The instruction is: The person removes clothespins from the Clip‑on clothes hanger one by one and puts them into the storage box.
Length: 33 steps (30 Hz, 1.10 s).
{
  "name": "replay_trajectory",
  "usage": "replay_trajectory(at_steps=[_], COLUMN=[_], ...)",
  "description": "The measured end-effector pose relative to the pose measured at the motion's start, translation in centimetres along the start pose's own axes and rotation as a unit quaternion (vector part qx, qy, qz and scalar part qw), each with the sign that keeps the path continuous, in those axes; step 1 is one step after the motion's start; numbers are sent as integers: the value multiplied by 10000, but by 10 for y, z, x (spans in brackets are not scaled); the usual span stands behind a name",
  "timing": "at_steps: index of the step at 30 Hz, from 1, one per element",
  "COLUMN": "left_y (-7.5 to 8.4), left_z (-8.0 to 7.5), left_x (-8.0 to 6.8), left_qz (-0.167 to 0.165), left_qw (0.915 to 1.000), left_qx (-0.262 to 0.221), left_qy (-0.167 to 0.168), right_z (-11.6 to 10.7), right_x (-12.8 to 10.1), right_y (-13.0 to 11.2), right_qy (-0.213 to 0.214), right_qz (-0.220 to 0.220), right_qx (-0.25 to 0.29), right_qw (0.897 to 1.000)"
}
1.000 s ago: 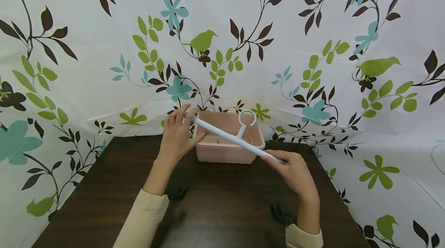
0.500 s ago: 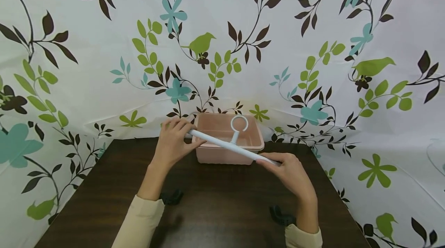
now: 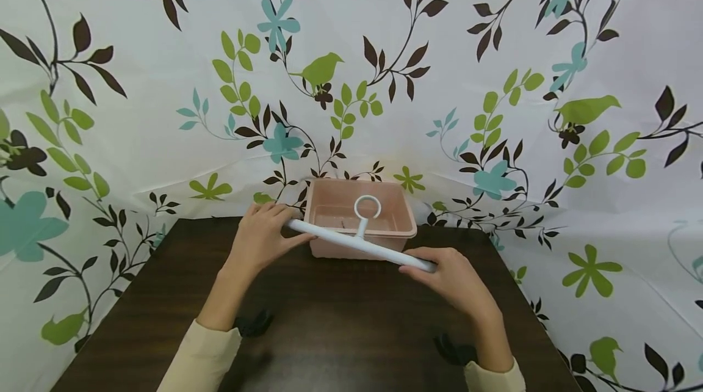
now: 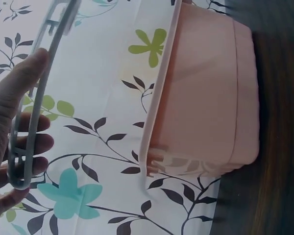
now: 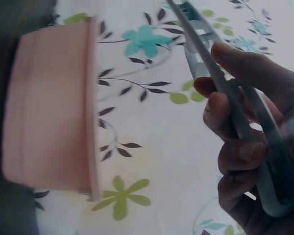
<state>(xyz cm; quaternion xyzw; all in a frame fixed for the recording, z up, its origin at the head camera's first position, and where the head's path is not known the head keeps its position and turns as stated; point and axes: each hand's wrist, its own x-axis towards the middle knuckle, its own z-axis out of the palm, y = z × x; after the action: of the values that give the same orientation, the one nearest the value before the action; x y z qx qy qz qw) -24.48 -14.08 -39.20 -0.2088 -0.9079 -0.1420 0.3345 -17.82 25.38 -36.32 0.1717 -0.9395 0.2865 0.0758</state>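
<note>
Both hands hold a white plastic clothes hanger (image 3: 340, 240) with a round ring hook (image 3: 363, 227) pointing up. My left hand (image 3: 257, 239) grips its left end, thumb along one edge and fingers behind, as the left wrist view shows. At the other end, my right hand (image 3: 456, 282) has thumb and curled fingers around the bar. The right wrist view shows the hanger (image 5: 245, 128) as a narrow hollow frame with struts inside. In the head view the hanger slopes slightly down to the right, overlapping a pink plastic bin (image 3: 332, 250) behind it.
The bin stands at the back of a dark wooden table (image 3: 329, 331), against a white leaf-and-bird patterned sheet (image 3: 384, 129) that covers the back and sides. Black wrist-camera mounts (image 3: 254, 323) hang under both forearms.
The hanger has come down and to the left, and it lies flatter. My left hand has lowered and shifted left with it; my right hand has dropped slightly.
</note>
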Motion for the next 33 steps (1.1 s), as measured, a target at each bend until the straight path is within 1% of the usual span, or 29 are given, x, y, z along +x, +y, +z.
replay_trajectory(at_steps=[6,9,11,15,17,19,20,23,25,27,29,33], left_y=[1,3,4,8,9,10,10,11,11,10,10,10], left_z=[-7,-9,-10,-7,-4,-1,1,9,15,22,30,42], left_x=[-14,-21,-26,-33,-36,-38,-40,-49,-55,-62,-68,-76], left_qz=[-297,-411,-411,-260,-218,-271,-343,-633,-756,-804,-808,-941], left_qw=[9980,9957,9938,9872,9816,9733,9677,9454,9333,9273,9256,9177], left_qx=[4,-42,-53,-111,-209,-362,-482,-927,-1140,-1246,-1250,-1276], left_qy=[-561,-826,-1033,-1567,-1885,-2253,-2452,-3059,-3319,-3436,-3481,-3644], right_z=[12,16,18,21,22,24,25,30,36,42,50,63], right_x=[-6,-10,-13,-20,-22,-23,-23,-23,-22,-20,-17,-11], right_y=[-4,-3,-2,5,9,13,16,24,31,39,47,61], right_qy=[138,105,55,-160,-306,-489,-586,-929,-1157,-1351,-1488,-1694], right_qz=[-174,-173,-142,-70,-8,57,89,170,194,220,229,228], right_qx=[-438,-576,-620,-663,-614,-535,-487,-315,-196,-32,126,447], right_qw=[9988,9981,9980,9976,9976,9973,9971,9950,9929,9906,9885,9843])
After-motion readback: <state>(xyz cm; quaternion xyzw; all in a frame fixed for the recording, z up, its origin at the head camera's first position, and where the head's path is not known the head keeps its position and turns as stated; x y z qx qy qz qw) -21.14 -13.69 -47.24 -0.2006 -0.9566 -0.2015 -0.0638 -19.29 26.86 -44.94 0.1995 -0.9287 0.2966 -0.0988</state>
